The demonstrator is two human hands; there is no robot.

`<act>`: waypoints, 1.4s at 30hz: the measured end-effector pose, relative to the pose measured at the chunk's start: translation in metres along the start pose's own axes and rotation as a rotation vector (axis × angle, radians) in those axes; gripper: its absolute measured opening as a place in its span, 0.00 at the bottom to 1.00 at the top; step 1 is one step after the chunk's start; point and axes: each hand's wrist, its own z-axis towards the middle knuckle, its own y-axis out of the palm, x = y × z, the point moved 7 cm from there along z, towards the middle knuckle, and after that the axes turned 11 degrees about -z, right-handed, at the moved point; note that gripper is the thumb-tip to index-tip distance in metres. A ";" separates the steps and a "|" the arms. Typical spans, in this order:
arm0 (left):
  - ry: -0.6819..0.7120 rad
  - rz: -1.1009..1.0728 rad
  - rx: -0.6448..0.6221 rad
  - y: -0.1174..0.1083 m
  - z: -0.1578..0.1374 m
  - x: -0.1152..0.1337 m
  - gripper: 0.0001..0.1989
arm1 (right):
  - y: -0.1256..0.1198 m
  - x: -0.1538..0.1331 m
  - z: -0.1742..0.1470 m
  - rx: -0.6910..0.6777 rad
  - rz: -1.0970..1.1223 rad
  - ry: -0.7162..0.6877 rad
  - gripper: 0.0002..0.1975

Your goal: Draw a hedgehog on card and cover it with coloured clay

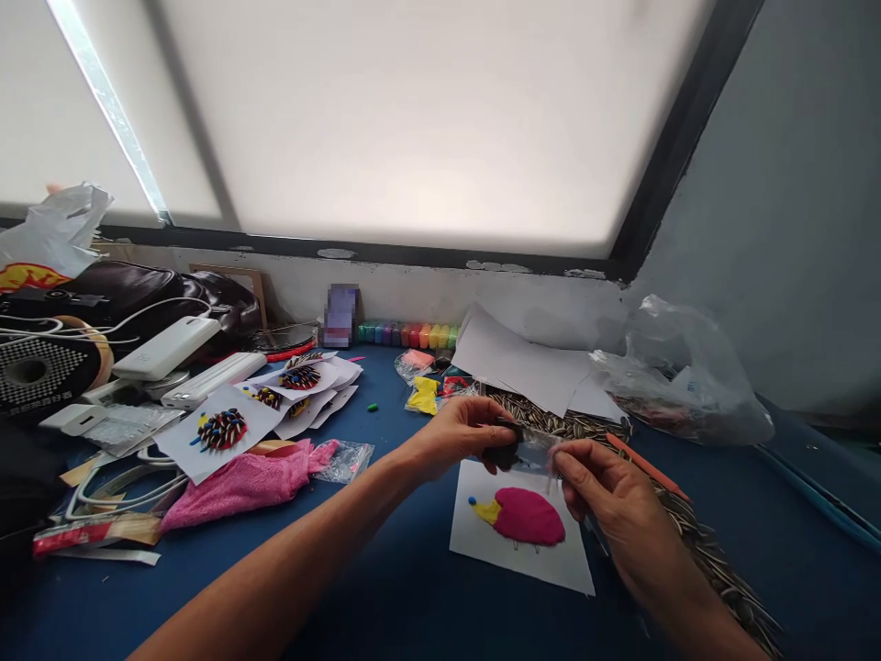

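A small clear plastic bag (538, 450) with a dark lump (504, 448), seemingly black clay, is stretched between my hands. My left hand (460, 431) grips the end with the lump. At the other end, the fingertips of my right hand (609, 487) pinch the plastic. Below them lies a white sheet (482, 549) bearing a hedgehog shape (529, 516) in magenta clay, with a yellow snout and a blue nose. Short legs are drawn under its body. Striped sunflower seeds (702, 551) spread behind and to the right of the sheet.
Finished hedgehog cards (220, 431) and a pink cloth (240, 485) lie left. Yellow clay (423, 395) sits in a wrapper near coloured clay blocks (413, 334). White papers (523, 358), an orange stick (647, 466) and a plastic bag of seeds (688, 386) are at right.
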 end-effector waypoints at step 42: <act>-0.062 -0.080 0.026 0.001 0.000 -0.008 0.25 | -0.004 0.002 0.001 0.055 -0.036 0.057 0.24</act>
